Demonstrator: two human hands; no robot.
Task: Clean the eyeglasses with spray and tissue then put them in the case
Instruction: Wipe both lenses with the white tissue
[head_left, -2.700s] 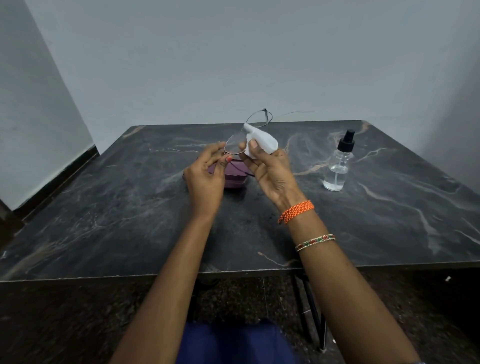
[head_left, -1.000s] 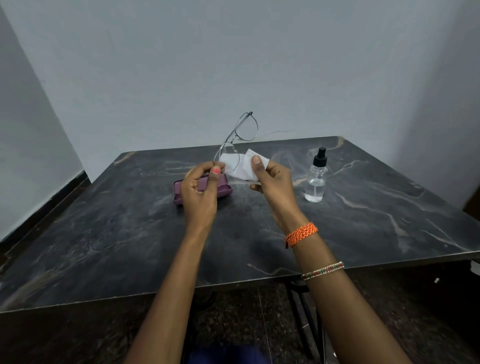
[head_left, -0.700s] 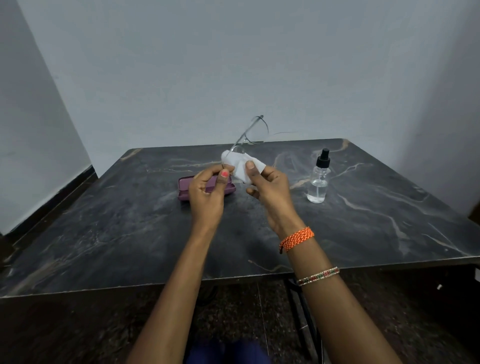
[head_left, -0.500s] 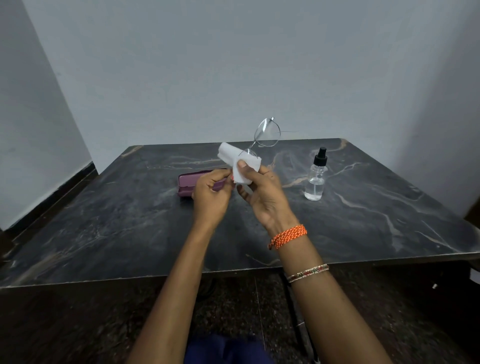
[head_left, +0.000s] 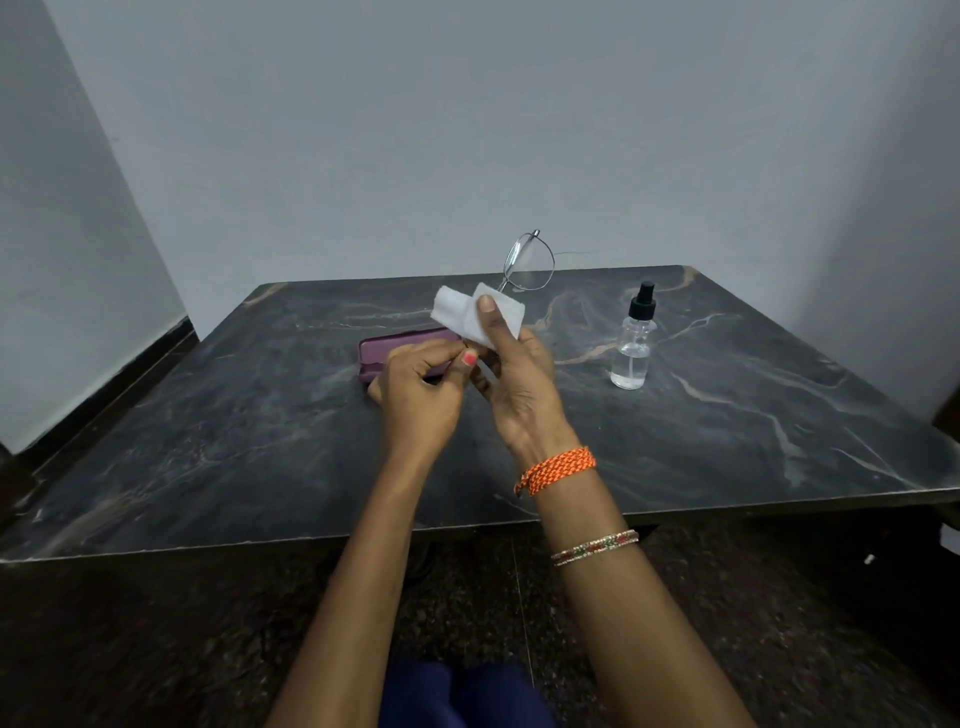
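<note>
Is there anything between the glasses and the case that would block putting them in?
Yes, the lid. The case lies shut on the table, behind the left hand. The right hand pinches the tissue round the glasses.

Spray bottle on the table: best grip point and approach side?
Grip the spray bottle round its clear round body, below the black pump head. It stands upright and apart from other things. Probably come from the near right side with the right hand, once it lets go of the tissue.
</note>
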